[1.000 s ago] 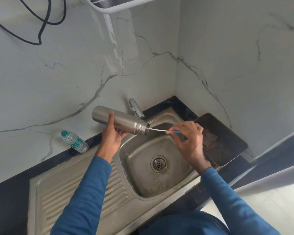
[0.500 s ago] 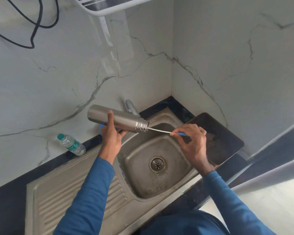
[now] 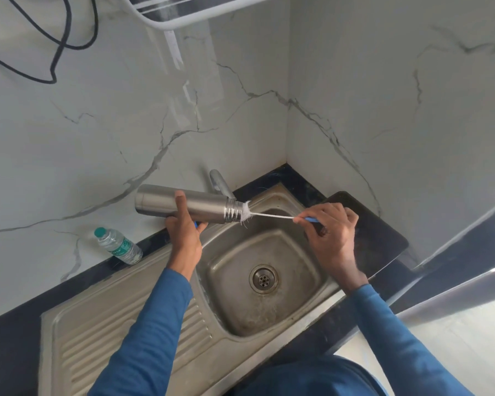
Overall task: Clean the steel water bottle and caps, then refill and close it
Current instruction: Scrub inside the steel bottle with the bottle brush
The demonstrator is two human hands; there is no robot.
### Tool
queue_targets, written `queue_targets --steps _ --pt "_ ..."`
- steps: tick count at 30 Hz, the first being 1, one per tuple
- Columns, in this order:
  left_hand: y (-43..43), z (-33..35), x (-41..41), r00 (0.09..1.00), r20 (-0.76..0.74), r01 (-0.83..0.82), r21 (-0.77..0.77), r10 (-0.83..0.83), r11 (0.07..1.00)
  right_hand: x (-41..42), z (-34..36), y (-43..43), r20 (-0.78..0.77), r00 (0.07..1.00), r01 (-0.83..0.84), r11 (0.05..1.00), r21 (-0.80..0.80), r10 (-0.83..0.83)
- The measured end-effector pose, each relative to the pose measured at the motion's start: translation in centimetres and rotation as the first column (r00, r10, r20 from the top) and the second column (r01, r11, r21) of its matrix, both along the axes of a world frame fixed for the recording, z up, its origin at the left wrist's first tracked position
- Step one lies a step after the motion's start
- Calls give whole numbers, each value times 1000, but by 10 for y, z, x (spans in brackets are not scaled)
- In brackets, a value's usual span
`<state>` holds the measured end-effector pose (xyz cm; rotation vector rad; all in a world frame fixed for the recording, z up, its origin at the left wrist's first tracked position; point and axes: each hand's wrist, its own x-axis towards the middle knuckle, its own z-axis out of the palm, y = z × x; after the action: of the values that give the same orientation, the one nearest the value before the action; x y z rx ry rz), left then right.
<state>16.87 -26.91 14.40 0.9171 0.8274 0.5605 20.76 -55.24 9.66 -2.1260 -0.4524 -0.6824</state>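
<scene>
My left hand [image 3: 183, 235] grips the steel water bottle [image 3: 157, 200], held level above the sink with its threaded open mouth pointing right. A bottle brush [image 3: 269, 215] with white bristles and a thin white wire stem sticks out of that mouth; the bristle head sits right at the rim. My right hand [image 3: 330, 232] pinches the brush's blue handle, to the right of the bottle. A bit of something blue shows under my left palm. No caps are visible.
The steel sink [image 3: 303, 307] with a drain lies below, its ribbed drainboard to the left. A tap [image 3: 219, 182] rises behind the bottle. A small plastic water bottle [image 3: 117, 245] lies on the black counter at left. A dark tray [image 3: 377, 241] sits at right.
My right hand has drawn the brush outward to the right, so its white bristles now show at the bottle's mouth. The bottle stays in my left hand.
</scene>
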Motion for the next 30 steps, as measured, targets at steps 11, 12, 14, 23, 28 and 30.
queue_targets --steps 11,12,14,23,28,30 --pt "-4 9 -7 972 10 234 29 -234 972 -1 -6 1 -54 999 -10 1000 8 11" --pt "-9 8 -7 961 13 276 38 -276 960 -3 -5 6 -49 998 -32 999 17 33" --pt "-8 11 -6 953 14 301 57 -302 952 -2 -3 2 -51 998 -35 999 28 36" --pt "6 4 3 980 9 200 -33 -200 979 -2 -11 -16 -121 992 40 998 37 -36" --pt "2 -1 2 974 16 224 -29 -224 974 -8 -10 -4 -103 994 -38 999 37 42" --pt "18 3 1 985 24 170 -28 -170 985 -3 -8 -20 -135 991 0 1000 27 4"
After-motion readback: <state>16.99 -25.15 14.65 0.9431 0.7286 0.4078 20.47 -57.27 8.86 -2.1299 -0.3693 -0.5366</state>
